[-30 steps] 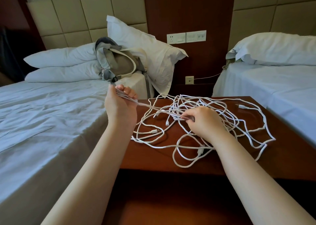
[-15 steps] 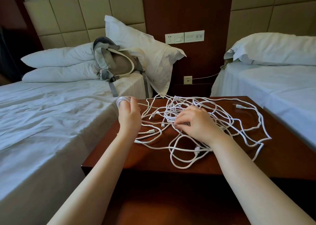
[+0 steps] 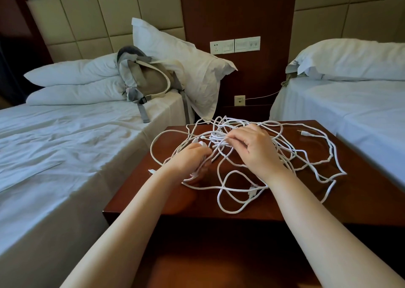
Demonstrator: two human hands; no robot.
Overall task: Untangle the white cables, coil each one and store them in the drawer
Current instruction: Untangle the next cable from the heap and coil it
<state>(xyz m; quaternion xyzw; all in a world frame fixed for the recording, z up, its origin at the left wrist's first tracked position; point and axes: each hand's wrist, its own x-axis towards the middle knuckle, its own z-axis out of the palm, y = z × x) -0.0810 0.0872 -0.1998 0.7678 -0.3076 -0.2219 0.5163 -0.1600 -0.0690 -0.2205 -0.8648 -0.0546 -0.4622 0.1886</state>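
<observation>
Cables: the tangled white cables [image 3: 215, 137] lie in a loose heap of loops on the dark red-brown wooden tabletop [image 3: 361, 200], reaching from near its left edge towards its right.
Left hand: the left hand [image 3: 190, 156] sits low at the heap's left side, fingers curled round a small bunch of cable.
Right hand: the right hand [image 3: 254, 149] is over the middle, palm down, thumb and forefinger pinching strands at the dense knot.
Bed: a grey and beige fabric backpack [image 3: 146, 79] leans on white pillows [image 3: 72, 79].

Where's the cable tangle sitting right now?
Head view, centre: the white cables lie spread on the nightstand between the left bed and right bed, left hand and right hand gripping strands.
</observation>
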